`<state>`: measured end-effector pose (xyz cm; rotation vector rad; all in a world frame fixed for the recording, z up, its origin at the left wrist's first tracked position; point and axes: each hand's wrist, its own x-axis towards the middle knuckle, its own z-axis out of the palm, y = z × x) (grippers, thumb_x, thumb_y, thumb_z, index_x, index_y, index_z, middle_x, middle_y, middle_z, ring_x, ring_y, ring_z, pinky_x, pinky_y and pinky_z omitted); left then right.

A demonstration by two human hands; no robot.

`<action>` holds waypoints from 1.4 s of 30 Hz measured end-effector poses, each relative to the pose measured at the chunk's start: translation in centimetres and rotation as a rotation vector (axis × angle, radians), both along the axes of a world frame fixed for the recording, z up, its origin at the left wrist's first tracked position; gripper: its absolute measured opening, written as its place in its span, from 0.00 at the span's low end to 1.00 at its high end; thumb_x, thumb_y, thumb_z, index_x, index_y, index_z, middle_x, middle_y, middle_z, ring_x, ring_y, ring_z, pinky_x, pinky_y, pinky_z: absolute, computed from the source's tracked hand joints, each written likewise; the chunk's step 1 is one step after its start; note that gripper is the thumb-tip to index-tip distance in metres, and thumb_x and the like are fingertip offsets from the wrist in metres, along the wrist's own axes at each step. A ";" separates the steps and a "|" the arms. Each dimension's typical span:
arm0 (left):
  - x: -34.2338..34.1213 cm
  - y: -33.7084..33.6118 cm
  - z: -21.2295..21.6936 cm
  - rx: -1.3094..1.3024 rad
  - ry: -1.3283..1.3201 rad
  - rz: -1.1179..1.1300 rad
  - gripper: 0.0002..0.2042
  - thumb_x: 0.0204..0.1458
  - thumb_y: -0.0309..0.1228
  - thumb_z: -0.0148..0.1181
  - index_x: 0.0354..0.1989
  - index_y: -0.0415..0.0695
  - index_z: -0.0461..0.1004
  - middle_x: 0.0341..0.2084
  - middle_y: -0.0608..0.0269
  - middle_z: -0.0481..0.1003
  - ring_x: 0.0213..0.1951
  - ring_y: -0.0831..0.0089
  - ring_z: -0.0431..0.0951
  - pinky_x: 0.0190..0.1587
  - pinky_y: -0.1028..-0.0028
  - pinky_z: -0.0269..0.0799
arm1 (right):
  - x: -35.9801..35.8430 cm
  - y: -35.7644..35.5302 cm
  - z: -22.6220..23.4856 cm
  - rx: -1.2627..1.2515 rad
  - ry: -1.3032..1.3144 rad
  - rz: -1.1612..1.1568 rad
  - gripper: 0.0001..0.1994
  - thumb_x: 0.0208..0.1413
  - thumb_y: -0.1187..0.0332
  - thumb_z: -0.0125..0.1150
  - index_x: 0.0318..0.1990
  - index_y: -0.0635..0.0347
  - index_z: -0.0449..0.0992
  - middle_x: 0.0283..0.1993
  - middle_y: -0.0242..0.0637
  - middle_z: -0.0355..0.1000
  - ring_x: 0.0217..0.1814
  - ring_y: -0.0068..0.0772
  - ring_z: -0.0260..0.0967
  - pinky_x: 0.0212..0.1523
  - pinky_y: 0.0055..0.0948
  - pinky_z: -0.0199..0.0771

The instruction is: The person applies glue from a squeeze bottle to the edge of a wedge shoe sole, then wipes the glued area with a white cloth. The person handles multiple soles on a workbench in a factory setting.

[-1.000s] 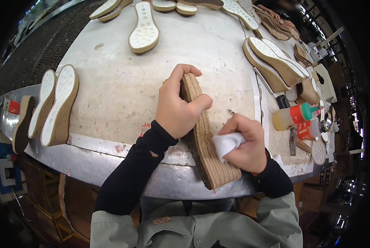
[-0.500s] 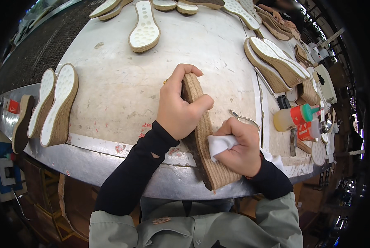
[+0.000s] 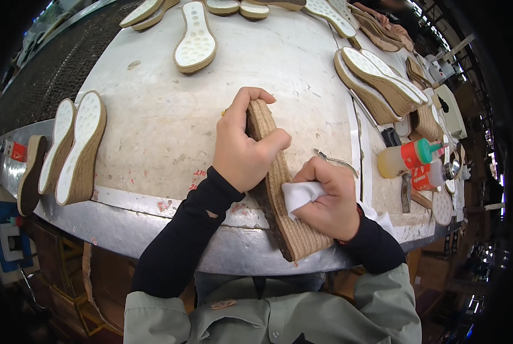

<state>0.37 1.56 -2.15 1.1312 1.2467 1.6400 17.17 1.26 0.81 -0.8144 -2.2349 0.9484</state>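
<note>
Right hand [image 3: 325,198] with white cloth [image 3: 298,194] higher up jute sole [image 3: 279,189]; both hands' fingers gripping.

The right hand [image 3: 325,198] has slid its white cloth [image 3: 299,194] up the jute sole [image 3: 279,189], closer to the left hand [image 3: 242,146].

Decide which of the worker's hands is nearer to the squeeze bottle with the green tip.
Right. The right hand, pressing a white cloth against the jute sole, sits just left of the bottle. The left hand grips the sole farther away.
</note>
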 end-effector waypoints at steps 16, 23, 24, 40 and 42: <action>0.0 0.0 0.0 0.004 -0.001 0.009 0.18 0.34 0.26 0.59 0.38 0.41 0.66 0.16 0.68 0.64 0.19 0.80 0.61 0.22 0.78 0.59 | -0.1 0.2 0.1 -0.066 0.010 0.003 0.09 0.37 0.76 0.66 0.21 0.63 0.68 0.18 0.31 0.66 0.19 0.18 0.61 0.21 0.20 0.60; 0.3 -0.1 -0.2 0.016 0.024 0.017 0.19 0.34 0.26 0.60 0.38 0.41 0.66 0.17 0.67 0.64 0.20 0.79 0.62 0.24 0.77 0.61 | -0.4 0.0 0.0 -0.005 0.051 -0.010 0.10 0.37 0.76 0.67 0.21 0.62 0.68 0.18 0.32 0.66 0.19 0.19 0.62 0.21 0.21 0.60; 0.3 0.0 -0.4 0.022 0.033 0.020 0.18 0.34 0.26 0.60 0.38 0.41 0.66 0.17 0.67 0.64 0.21 0.79 0.62 0.24 0.77 0.61 | -0.3 0.2 0.1 -0.039 0.015 0.016 0.09 0.37 0.76 0.67 0.21 0.62 0.68 0.18 0.32 0.66 0.19 0.20 0.62 0.21 0.21 0.60; 0.1 -0.1 -0.2 0.010 0.011 -0.001 0.18 0.34 0.26 0.59 0.38 0.40 0.65 0.18 0.67 0.64 0.21 0.79 0.63 0.24 0.77 0.61 | 0.4 0.6 0.6 -0.103 -0.062 0.054 0.09 0.37 0.74 0.66 0.25 0.63 0.70 0.19 0.38 0.69 0.20 0.32 0.69 0.23 0.24 0.67; 0.1 0.0 -0.4 0.037 0.036 0.016 0.18 0.35 0.26 0.59 0.38 0.40 0.65 0.18 0.67 0.64 0.21 0.80 0.63 0.24 0.77 0.61 | 0.4 0.5 0.5 -0.089 -0.063 0.043 0.09 0.37 0.74 0.66 0.25 0.62 0.70 0.19 0.39 0.69 0.20 0.32 0.69 0.24 0.24 0.67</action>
